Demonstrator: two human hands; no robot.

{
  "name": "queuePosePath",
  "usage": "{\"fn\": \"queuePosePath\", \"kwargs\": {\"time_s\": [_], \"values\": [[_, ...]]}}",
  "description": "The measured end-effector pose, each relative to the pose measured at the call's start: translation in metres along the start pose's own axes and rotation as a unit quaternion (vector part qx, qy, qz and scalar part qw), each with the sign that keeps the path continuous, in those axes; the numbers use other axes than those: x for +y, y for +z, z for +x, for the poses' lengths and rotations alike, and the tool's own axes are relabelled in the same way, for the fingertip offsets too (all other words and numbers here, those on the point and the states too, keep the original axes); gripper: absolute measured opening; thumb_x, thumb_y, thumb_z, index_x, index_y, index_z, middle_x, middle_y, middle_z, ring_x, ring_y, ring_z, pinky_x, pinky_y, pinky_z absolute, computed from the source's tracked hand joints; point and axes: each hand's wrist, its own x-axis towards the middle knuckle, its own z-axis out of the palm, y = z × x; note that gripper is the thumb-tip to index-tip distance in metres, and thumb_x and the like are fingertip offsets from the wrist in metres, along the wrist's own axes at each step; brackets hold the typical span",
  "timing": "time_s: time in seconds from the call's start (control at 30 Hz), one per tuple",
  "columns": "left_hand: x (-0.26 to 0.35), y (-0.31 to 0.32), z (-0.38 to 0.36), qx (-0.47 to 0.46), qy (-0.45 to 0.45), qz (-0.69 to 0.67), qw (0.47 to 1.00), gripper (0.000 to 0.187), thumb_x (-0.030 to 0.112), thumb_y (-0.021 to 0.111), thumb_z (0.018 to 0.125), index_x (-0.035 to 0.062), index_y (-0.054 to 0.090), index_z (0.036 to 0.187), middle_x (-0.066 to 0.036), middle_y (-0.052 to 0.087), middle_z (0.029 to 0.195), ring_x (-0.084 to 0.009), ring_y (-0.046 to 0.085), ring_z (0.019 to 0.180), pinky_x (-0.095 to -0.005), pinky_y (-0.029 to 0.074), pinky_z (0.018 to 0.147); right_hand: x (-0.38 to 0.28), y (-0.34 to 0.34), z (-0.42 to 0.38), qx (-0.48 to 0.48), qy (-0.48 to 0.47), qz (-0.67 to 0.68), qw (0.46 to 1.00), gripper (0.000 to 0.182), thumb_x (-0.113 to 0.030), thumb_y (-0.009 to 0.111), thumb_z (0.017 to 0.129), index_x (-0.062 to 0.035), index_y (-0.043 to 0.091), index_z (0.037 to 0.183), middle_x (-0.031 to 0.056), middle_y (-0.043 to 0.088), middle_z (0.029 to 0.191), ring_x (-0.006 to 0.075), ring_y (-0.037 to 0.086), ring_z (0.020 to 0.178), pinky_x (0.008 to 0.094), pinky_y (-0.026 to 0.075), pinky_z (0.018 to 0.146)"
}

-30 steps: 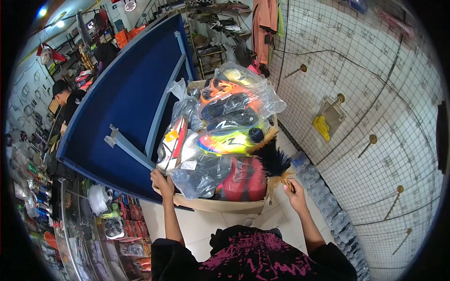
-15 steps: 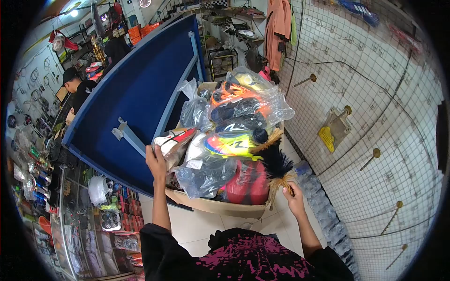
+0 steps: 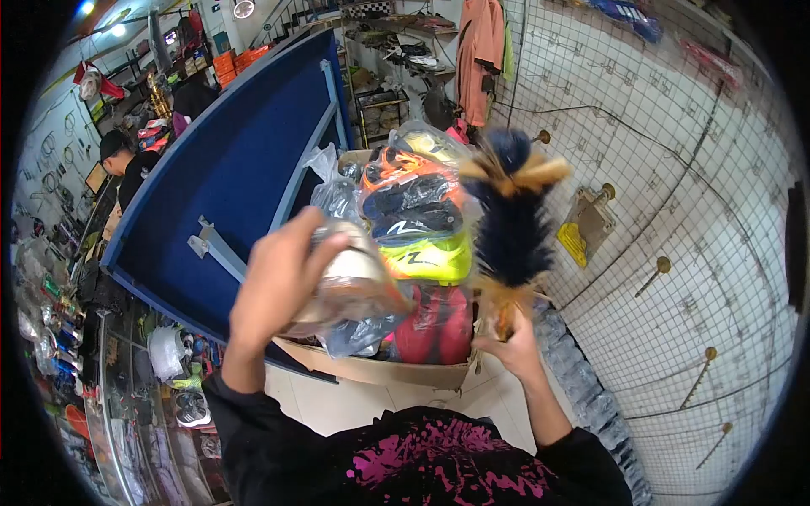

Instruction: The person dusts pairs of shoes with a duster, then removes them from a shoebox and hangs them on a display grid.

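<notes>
My left hand (image 3: 278,270) is closed on a pair of pale shoes in a clear plastic bag (image 3: 350,261), raised above the box and blurred by motion. My right hand (image 3: 513,341) grips the handle of a feather duster (image 3: 515,232), whose dark and tan feathers point up beside the box. Below both hands, a cardboard box (image 3: 371,368) is heaped with bagged shoes. Among them are red shoes (image 3: 434,327), a neon yellow shoe (image 3: 430,257), dark shoes with a white mark (image 3: 413,221) and orange ones (image 3: 396,169).
A blue panel with metal braces (image 3: 202,160) leans along the left of the box. On the right is a wire grid wall (image 3: 650,219) with hooks. A glass case (image 3: 126,405) of goods stands at left, and another person (image 3: 122,160) is behind the panel.
My left hand has lifted the bagged pale shoes off the pile, up and toward me. The feather duster in my right hand has swung upward from the box's right edge.
</notes>
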Motion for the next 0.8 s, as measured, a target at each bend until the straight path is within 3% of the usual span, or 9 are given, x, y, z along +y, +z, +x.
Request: {"fn": "queuePosePath", "kwargs": {"time_s": [0.1,0.2,0.33,0.37,0.5,0.53,0.6,0.67,0.8], "values": [[0.014,0.041,0.026,-0.113,0.077,-0.047,0.989,0.038,0.035,0.060,0.098,-0.0030,0.056,0.097,-0.029,0.060,0.080,-0.0480,0.059,0.081,-0.0499,0.046,0.070,0.002,0.026,0.019,-0.031,-0.102,-0.004,0.994,0.085,-0.021,0.098,0.061,0.0002,0.051,0.129,0.0113,0.059,0.121,0.0216,0.055,0.118,0.0362,0.044,0.102],[0.024,0.056,0.052,-0.182,0.116,-0.017,0.976,0.047,0.041,0.061,0.097,-0.0050,0.058,0.095,-0.029,0.062,0.082,-0.0458,0.062,0.083,-0.0491,0.047,0.073,0.010,0.046,0.039,0.009,-0.116,-0.006,0.993,0.088,-0.017,0.099,0.057,-0.0012,0.051,0.129,0.0068,0.061,0.119,0.0207,0.056,0.113,0.0359,0.045,0.100],[0.030,0.073,0.086,-0.236,0.111,-0.099,0.960,0.057,0.049,0.060,0.097,-0.0077,0.062,0.096,-0.029,0.064,0.085,-0.0391,0.065,0.083,-0.0473,0.049,0.077,-0.006,0.052,0.052,0.052,-0.084,0.149,0.984,0.074,-0.014,0.094,0.065,0.0005,0.053,0.125,0.0052,0.064,0.111,0.0167,0.060,0.104,0.0327,0.049,0.094],[0.023,0.085,0.092,-0.218,0.125,-0.105,0.962,0.056,0.048,0.060,0.097,-0.0065,0.061,0.107,-0.022,0.064,0.082,-0.0294,0.064,0.078,-0.0419,0.050,0.074,0.004,0.050,0.055,0.064,-0.079,0.170,0.980,0.070,-0.013,0.092,0.067,0.0008,0.054,0.124,0.0045,0.064,0.109,0.0154,0.061,0.101,0.0316,0.049,0.092],[-0.001,0.106,0.085,-0.232,0.071,-0.230,0.942,0.062,0.047,0.068,0.093,-0.0016,0.052,0.128,-0.007,0.062,0.083,-0.0164,0.057,0.075,-0.0333,0.047,0.067,0.032,0.046,0.051,0.123,-0.086,0.177,0.973,0.047,-0.010,0.089,0.072,-0.0005,0.061,0.108,0.0018,0.067,0.098,0.0114,0.064,0.089,0.0285,0.052,0.084],[-0.015,0.116,0.079,-0.267,0.044,-0.319,0.908,0.069,0.046,0.071,0.090,-0.0020,0.049,0.135,-0.012,0.064,0.096,-0.0209,0.062,0.088,-0.0354,0.050,0.080,0.038,0.042,0.049,0.138,-0.077,0.155,0.975,0.044,-0.010,0.089,0.072,-0.0009,0.062,0.105,0.0018,0.067,0.098,0.0116,0.063,0.089,0.0288,0.052,0.083],[-0.035,0.129,0.068,-0.225,0.210,-0.211,0.928,0.082,0.040,0.073,0.090,0.0019,0.034,0.151,-0.017,0.059,0.122,-0.0243,0.058,0.115,-0.0365,0.044,0.103,0.027,0.036,0.042,0.131,-0.066,0.156,0.977,0.047,-0.010,0.090,0.072,-0.0007,0.061,0.108,0.0031,0.067,0.102,0.0117,0.062,0.092,0.0283,0.050,0.085],[-0.035,0.126,0.062,-0.276,0.209,-0.232,0.909,0.091,0.041,0.076,0.087,0.0027,0.029,0.155,-0.020,0.051,0.137,-0.0281,0.049,0.129,-0.0386,0.036,0.112,0.034,0.028,0.039,0.114,-0.031,0.123,0.985,0.062,-0.010,0.090,0.071,0.0014,0.058,0.123,0.0057,0.066,0.113,0.0146,0.062,0.101,0.0302,0.050,0.091],[-0.035,0.143,0.063,-0.337,0.130,-0.217,0.907,0.098,0.043,0.079,0.084,0.0048,0.027,0.157,-0.022,0.042,0.153,-0.0317,0.043,0.139,-0.0395,0.032,0.116,0.068,0.022,0.045,0.052,-0.015,0.137,0.989,0.062,-0.011,0.090,0.072,0.0012,0.058,0.124,0.0044,0.066,0.114,0.0139,0.062,0.101,0.0298,0.049,0.091]]}}
